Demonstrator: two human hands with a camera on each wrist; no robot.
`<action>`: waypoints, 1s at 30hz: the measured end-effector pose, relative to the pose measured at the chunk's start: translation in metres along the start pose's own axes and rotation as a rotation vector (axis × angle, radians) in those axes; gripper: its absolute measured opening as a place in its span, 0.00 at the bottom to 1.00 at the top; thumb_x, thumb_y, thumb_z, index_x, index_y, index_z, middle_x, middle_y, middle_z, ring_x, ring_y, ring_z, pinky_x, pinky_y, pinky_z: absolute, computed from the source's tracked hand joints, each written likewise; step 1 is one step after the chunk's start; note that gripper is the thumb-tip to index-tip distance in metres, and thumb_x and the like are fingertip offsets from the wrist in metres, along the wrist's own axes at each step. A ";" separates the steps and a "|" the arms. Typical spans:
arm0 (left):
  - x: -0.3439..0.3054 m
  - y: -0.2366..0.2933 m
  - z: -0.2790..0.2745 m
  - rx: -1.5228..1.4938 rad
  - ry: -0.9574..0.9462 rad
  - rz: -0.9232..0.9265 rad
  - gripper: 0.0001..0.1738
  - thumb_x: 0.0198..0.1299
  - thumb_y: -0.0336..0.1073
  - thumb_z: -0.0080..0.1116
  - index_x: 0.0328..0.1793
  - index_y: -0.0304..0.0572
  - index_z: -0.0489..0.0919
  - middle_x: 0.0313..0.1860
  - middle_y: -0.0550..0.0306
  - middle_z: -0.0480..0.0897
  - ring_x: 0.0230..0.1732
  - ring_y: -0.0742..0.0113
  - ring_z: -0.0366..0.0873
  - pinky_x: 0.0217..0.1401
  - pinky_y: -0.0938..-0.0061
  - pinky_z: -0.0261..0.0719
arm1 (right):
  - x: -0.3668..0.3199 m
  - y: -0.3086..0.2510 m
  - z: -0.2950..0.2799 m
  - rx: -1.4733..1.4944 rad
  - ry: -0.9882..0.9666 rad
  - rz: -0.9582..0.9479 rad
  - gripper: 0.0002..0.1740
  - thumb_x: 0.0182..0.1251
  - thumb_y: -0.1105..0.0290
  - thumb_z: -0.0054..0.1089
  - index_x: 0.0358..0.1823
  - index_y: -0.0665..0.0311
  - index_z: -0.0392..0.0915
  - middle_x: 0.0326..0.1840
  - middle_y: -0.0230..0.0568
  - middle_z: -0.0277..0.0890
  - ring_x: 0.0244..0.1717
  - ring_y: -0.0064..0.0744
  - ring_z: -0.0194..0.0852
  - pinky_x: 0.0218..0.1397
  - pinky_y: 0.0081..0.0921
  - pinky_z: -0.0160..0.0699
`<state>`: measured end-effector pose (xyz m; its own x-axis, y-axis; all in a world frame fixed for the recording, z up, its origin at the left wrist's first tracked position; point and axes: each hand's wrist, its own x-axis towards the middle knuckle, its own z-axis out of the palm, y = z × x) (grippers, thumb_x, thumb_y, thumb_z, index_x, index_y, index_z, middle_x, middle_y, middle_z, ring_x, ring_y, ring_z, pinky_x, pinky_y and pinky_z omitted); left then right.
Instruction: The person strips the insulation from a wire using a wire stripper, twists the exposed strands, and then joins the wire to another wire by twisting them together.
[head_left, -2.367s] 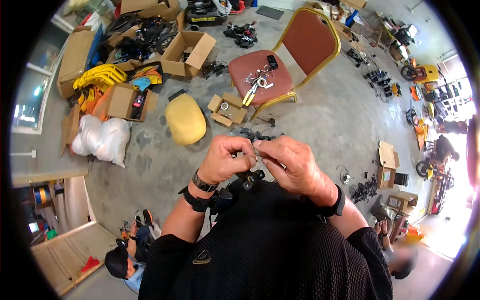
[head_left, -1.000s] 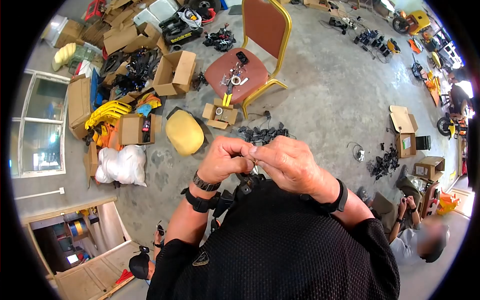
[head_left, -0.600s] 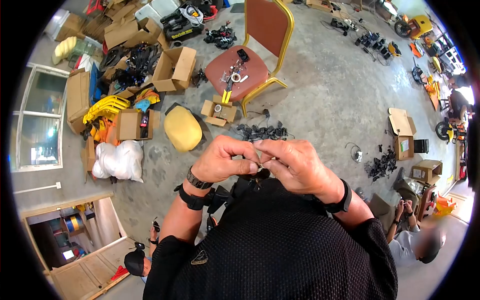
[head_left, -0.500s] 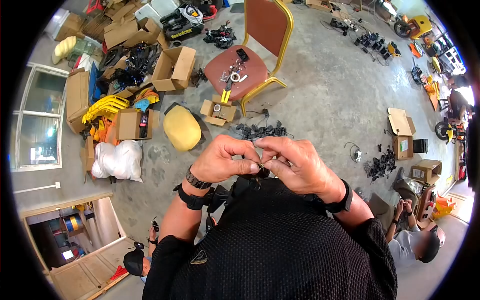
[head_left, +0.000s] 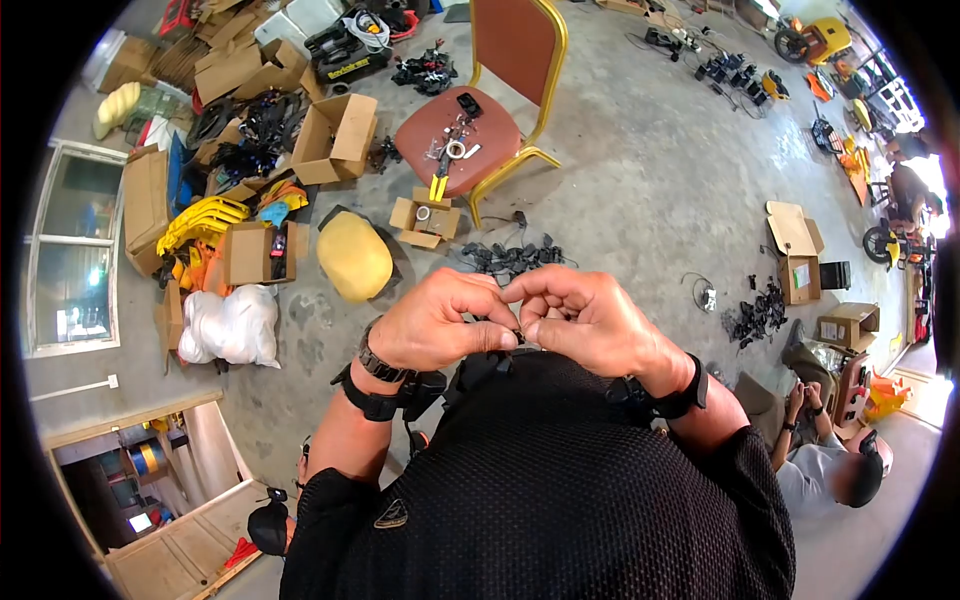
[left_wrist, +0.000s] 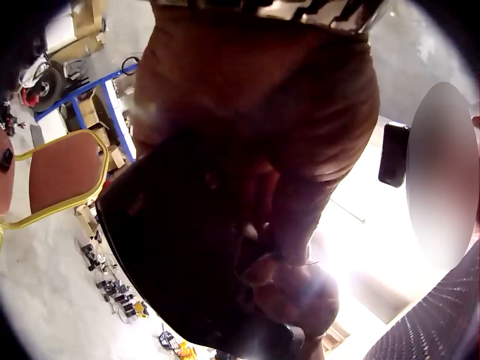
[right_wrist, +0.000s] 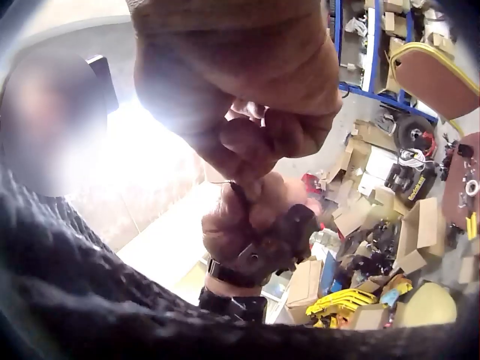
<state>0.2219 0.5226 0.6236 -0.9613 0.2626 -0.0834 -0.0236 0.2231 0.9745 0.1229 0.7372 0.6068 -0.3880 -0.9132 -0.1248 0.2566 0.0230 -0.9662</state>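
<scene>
In front of the black shirt, my left hand (head_left: pixel 435 318) and right hand (head_left: pixel 590 322) meet fingertip to fingertip. Thumb and forefinger of each hand pinch at the same spot, where a small dark bit shows. The left hand's curled fingers hold a black bracket-like part (right_wrist: pixel 289 236) with a round hole, seen in the right wrist view. In the left wrist view a large dark shape (left_wrist: pixel 172 232) covers much of that hand. A thin wire-like piece (right_wrist: pixel 219 182) sticks out at the right fingertips; the fingers hide most of it.
Beyond the hands, a pile of black parts (head_left: pixel 515 258) lies on the floor. A red chair (head_left: pixel 480 140) bears yellow-handled pliers (head_left: pixel 439 186) and small hardware. Nearby are a small carton (head_left: pixel 425 232) and a yellow seat pad (head_left: pixel 355 257). A person (head_left: pixel 825 465) sits at the right.
The hands still meet at the fingertips; the right fingers now curl more and the black part below has dropped from the head view. The head view has swung round, shifting the room.
</scene>
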 end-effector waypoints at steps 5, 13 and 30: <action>-0.003 -0.001 0.005 0.078 0.046 0.074 0.05 0.56 0.30 0.74 0.34 0.37 0.88 0.30 0.55 0.86 0.33 0.63 0.80 0.38 0.70 0.76 | -0.001 -0.007 0.001 0.004 -0.001 0.041 0.17 0.71 0.79 0.59 0.60 0.71 0.77 0.36 0.30 0.78 0.39 0.15 0.74 0.42 0.21 0.75; -0.011 0.001 0.017 0.133 0.144 0.126 0.04 0.56 0.31 0.72 0.34 0.39 0.87 0.27 0.58 0.83 0.30 0.63 0.76 0.37 0.68 0.72 | -0.005 -0.003 0.005 -0.060 0.003 0.020 0.16 0.70 0.78 0.59 0.59 0.70 0.78 0.35 0.31 0.79 0.38 0.17 0.75 0.42 0.22 0.76; -0.028 -0.008 0.028 0.076 0.240 0.082 0.05 0.60 0.30 0.71 0.37 0.36 0.87 0.28 0.58 0.84 0.34 0.64 0.78 0.39 0.71 0.75 | -0.011 0.005 0.007 -0.114 0.157 -0.004 0.18 0.71 0.78 0.61 0.62 0.68 0.79 0.36 0.31 0.80 0.34 0.16 0.74 0.38 0.21 0.77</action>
<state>0.2566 0.5400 0.6125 -0.9970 0.0547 0.0557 0.0689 0.2822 0.9569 0.1344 0.7443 0.6048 -0.5246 -0.8388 -0.1460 0.1560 0.0738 -0.9850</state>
